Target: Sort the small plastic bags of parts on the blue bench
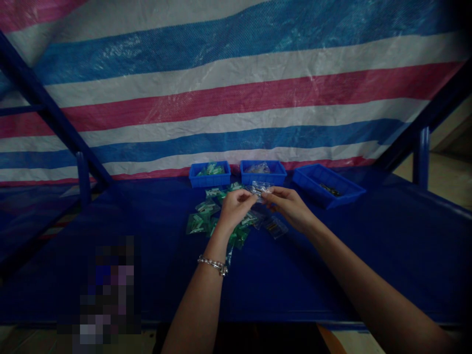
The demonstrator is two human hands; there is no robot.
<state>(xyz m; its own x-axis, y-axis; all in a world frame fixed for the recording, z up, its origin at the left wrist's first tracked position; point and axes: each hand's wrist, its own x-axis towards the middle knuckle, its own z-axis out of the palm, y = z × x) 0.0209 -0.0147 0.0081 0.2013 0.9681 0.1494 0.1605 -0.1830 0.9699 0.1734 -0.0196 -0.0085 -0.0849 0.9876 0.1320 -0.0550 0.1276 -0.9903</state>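
Note:
Both my hands meet over the middle of the blue table point(280, 275), pinching a small clear plastic bag point(260, 187) between them. My left hand point(238, 206) grips its left side, with thumb and forefinger together. From the right, my right hand point(289, 204) holds the other side the same way. What the bag contains is too small to make out. Below and left of my hands lie several green-tinted plastic packets point(198, 222) with pale pieces inside. A clear packet point(276, 227) with thin dark pieces lies under my right hand.
Along the back stand a blue bin point(209, 182) with green packets, a blue bin point(263, 180) with clear bags, and a tilted blue bin point(344, 200) with small dark and brassy pieces. Blue frame bars point(59, 123) flank the table; a striped plastic sheet point(221, 108) hangs behind.

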